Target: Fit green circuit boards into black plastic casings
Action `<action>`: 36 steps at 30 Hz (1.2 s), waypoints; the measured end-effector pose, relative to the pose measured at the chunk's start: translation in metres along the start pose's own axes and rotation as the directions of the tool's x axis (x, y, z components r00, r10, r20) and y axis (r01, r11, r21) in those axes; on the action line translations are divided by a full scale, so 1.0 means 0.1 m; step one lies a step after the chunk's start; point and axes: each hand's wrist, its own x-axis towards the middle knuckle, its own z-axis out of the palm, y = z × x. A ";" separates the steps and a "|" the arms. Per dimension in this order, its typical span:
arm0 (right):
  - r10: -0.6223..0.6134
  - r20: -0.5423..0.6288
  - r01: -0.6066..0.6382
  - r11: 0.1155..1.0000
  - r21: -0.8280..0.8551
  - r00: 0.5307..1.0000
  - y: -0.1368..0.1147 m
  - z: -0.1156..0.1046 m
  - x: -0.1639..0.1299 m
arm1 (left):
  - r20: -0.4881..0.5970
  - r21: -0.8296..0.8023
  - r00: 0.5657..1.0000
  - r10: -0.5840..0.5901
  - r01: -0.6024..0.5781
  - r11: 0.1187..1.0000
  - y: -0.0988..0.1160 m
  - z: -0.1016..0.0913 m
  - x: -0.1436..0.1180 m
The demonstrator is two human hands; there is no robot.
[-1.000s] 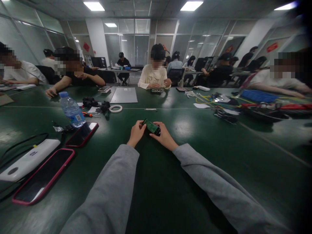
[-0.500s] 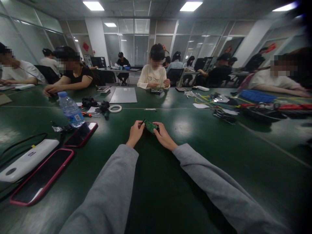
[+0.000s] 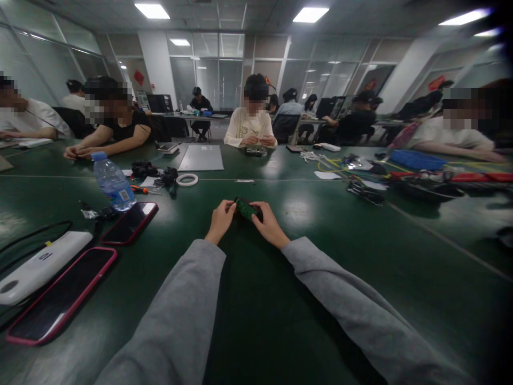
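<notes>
Board: a small green circuit board (image 3: 245, 208) is held just above the table (image 3: 304, 289), at 12 o'clock from the wearer.
Left hand (image 3: 219, 221): fingertips are pinched on the board's left end.
Right hand (image 3: 267, 224): fingers are closed over the right end.
Progress: the board is gripped; nothing is seen fitted or removed, so the work is judged early.
Bottle (image 3: 112, 182): stood at 10 o'clock, well apart.

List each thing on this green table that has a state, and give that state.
Small green circuit board: held above the table between left hand and right hand.
Clear plastic water bottle: upright, blue cap on.
Two red-cased phones: face up, screens dark.
White power bank: lying flat.
White tape ring: lying flat.
</notes>
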 end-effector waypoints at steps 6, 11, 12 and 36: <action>0.001 0.020 -0.001 1.000 -0.023 1.000 0.02 -0.01 0.00 | -0.016 -0.022 1.000 0.003 -0.003 1.000 -0.03 0.02 0.02; -0.006 0.021 0.007 0.999 -0.036 1.000 0.03 -0.02 0.01 | -0.027 -0.024 1.000 -0.006 0.006 1.000 -0.06 0.04 0.05; 0.005 0.001 -0.005 0.999 -0.054 1.000 0.04 -0.02 0.01 | -0.020 -0.027 1.000 -0.001 0.001 1.000 -0.06 0.04 0.04; 0.058 0.064 -0.060 0.998 0.024 0.996 0.22 -0.05 0.02 | -0.004 -0.056 0.998 0.059 -0.059 0.997 -0.20 0.10 0.10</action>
